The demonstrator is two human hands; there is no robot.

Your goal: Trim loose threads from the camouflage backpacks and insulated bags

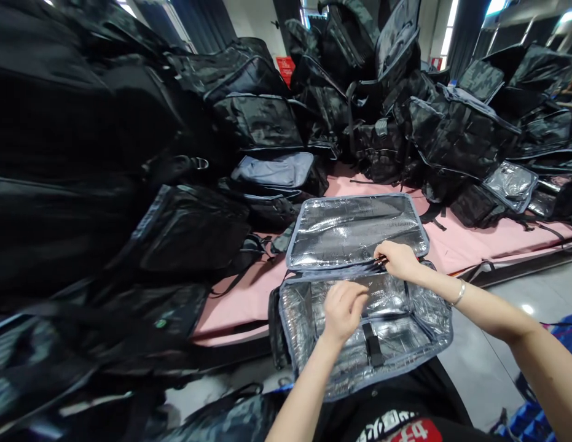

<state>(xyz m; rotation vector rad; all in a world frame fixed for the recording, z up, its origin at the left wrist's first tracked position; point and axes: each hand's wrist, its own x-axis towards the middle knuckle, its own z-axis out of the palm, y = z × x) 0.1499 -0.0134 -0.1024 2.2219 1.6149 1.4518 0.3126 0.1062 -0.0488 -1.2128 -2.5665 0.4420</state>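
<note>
An open bag [290, 331] with a silver foil lining and grey-blue edge binding lies in front of me, its foil-lined lid [350, 230] folded back away from me. My right hand [399, 261] is closed at the near right part of the lid, by the hinge seam. A small dark thing shows at its fingertips, too small to name. Over the bag's opening is my left hand [343, 310], fingers curled and drawn together. Whatever they pinch, if anything, does not show. Inside the bag, a black strap [372, 345] lies against the near lining.
Dark camouflage bags are heaped high along the left, and more bags [465, 132] stand at the back right. A pink-covered table [479, 242] runs beneath them. A red crate [286, 67] shows behind. Blue material [539, 393] lies at lower right by the tiled floor.
</note>
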